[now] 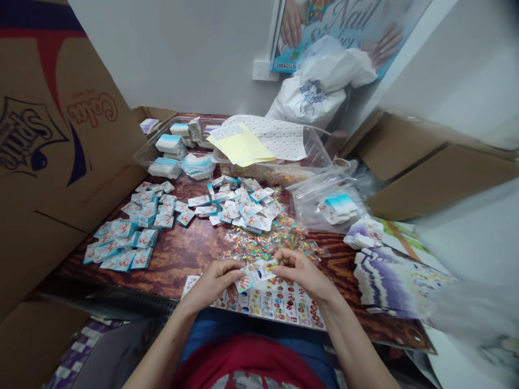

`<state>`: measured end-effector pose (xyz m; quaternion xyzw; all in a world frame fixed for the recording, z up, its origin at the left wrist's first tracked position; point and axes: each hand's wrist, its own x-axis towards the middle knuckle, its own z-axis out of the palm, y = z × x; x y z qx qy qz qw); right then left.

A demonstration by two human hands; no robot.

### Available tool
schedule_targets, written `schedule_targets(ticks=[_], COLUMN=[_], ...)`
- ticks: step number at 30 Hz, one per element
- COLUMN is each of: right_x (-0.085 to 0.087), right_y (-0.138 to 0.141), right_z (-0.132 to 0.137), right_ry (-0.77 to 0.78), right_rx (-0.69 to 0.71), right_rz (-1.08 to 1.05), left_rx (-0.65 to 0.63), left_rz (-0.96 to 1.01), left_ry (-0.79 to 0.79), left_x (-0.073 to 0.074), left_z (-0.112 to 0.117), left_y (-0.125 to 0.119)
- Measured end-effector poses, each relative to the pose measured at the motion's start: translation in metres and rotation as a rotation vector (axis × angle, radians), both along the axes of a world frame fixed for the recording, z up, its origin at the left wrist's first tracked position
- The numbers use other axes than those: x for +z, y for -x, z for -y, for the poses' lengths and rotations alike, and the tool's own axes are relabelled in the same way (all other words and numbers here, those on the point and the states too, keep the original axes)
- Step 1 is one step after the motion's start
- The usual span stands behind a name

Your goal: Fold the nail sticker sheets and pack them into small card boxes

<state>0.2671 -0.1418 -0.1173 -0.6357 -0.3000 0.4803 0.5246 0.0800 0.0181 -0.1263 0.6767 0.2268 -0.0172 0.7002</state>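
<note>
A small flat printed carton [256, 274], white and light blue with a red hand picture, is held between my two hands above the table's front edge. My left hand [219, 282] pinches its left end between thumb and fingers. At the opposite end, my right hand [302, 273] has its fingers closed on the carton; coloured specks show by the fingertips, too small to make out. Beneath both hands lies a sheet of colourful stickers [279, 302]. Just beyond them is a pile of clear sachets with bright coloured bits [259, 243].
Filled small boxes [125, 237] cluster at left, with a loose heap [243, 205] mid-table. Behind stand clear plastic trays [154, 154] under papers [243, 146]. Purple-white flat cartons [385, 281] lie at right. Large cardboard boxes [48, 124] flank the table.
</note>
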Motion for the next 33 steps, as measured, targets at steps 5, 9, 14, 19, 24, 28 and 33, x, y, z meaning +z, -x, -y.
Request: schedule_targets(ticks=[5,9,14,19,24,28,33], right_x=[-0.006,-0.011,-0.012,-0.009,0.004,0.001,-0.008], right_y=[0.010,0.018,0.014,0.011,0.020,0.042,0.051], right_z=[-0.011,-0.016,-0.011,-0.018,-0.027,-0.034,-0.039], right_ry=[0.026,0.066,-0.061,-0.156,-0.200,-0.269,-0.296], right_rx=[0.074,0.045,-0.004,-0.096,-0.130,-0.421,-0.650], right_rz=[0.083,0.133,0.156,0.260,0.321,0.189,0.049], left_rx=[-0.014,-0.010,0.029,0.034,0.192,0.430,0.392], left_rz=[0.020,0.010,0.004,0.051,0.080,0.132,0.129], left_ry=[-0.050,-0.126,-0.116,-0.151,-0.029,0.129,0.047], left_x=[-0.002,-0.007,-0.015,-0.017,-0.014,-0.009,-0.001], left_z=[0.008,0.009,0.007,0.006,0.012,0.028,0.038], left_y=[-0.006,-0.009,-0.009,-0.022,-0.029,-0.031,-0.029])
